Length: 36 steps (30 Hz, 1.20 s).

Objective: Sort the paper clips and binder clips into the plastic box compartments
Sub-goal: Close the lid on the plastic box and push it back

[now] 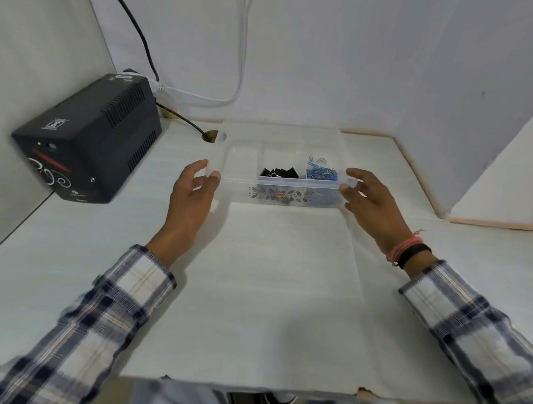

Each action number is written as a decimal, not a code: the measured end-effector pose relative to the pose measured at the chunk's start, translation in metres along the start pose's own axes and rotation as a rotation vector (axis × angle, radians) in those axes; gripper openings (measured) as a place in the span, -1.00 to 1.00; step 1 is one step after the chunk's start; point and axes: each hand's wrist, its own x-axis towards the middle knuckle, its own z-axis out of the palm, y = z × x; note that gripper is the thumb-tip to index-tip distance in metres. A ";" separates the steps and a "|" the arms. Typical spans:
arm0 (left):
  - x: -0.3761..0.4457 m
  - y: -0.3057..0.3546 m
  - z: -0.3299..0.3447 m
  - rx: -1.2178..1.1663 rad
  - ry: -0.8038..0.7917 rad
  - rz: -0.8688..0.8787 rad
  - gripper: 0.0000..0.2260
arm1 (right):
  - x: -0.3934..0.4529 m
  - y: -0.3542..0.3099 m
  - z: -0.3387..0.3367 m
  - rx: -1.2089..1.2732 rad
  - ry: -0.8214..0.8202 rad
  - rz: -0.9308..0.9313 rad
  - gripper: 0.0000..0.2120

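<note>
A: Where is the plastic box (238, 184)?

B: Mid-desk, toward the back wall. Clear plastic, long and shallow, three compartments side by side; a floral band and a small red label on the near wall.

A: Contents?

B: Black binder clips (279, 173) in the middle compartment. Blue paper clips (321, 172) heaped in the right one, a few silver among them. Left compartment looks bare.

A: The hands?

B: The left hand (194, 194) grips the box's left end, thumb on the rim, fingers curled round the corner. The right hand (369, 202) does likewise at the right end. Plaid sleeves; bands on the right wrist.

A: Surroundings?

B: Black power unit (88, 138) at far left, cables (138, 34) behind.
</note>
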 end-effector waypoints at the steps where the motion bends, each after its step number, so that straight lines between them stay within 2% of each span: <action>1: -0.008 0.002 -0.002 -0.013 0.017 -0.005 -0.61 | -0.009 -0.001 0.000 -0.003 0.017 -0.009 -0.65; 5: -0.033 0.009 -0.008 -0.040 0.072 -0.034 -0.66 | -0.036 -0.007 0.003 -0.047 0.071 -0.051 -0.74; 8: -0.048 0.010 -0.012 -0.052 0.105 -0.040 -0.68 | -0.052 -0.007 0.003 -0.121 0.073 -0.093 -0.70; 12: -0.060 0.011 -0.015 -0.065 0.122 -0.058 -0.70 | -0.067 -0.003 0.000 -0.289 0.022 -0.123 -0.36; 14: -0.064 0.013 -0.013 -0.073 0.150 -0.069 -0.68 | -0.069 0.002 0.001 -0.428 0.048 -0.108 -0.23; 16: -0.067 0.017 -0.008 -0.083 0.218 -0.063 -0.66 | -0.066 0.007 0.001 -0.594 0.052 -0.055 -0.35; 19: -0.075 0.025 0.002 -0.008 0.335 0.048 -0.70 | -0.061 0.007 0.002 -0.728 0.032 0.027 -0.76; 20: -0.077 0.027 0.006 0.025 0.359 0.110 -0.72 | -0.059 0.006 0.003 -0.733 0.045 0.031 -0.84; 22: -0.081 0.032 0.013 0.076 0.375 0.232 -0.77 | -0.057 0.002 0.004 -0.742 0.050 0.026 -0.84; 26: -0.088 0.042 0.029 0.102 0.310 0.395 -0.82 | -0.051 -0.012 -0.004 -0.730 0.109 0.002 -0.68; 29: -0.088 0.047 0.039 0.052 0.224 0.407 -0.88 | -0.050 -0.040 -0.018 -0.672 0.195 -0.122 -0.63; 32: -0.086 0.058 0.049 -0.112 0.056 0.248 -0.89 | -0.056 -0.074 -0.017 -0.631 0.223 -0.287 -0.70; 36: -0.077 0.084 0.061 -0.377 -0.256 -0.069 -0.60 | -0.063 -0.102 0.014 -0.711 0.090 -0.484 -0.80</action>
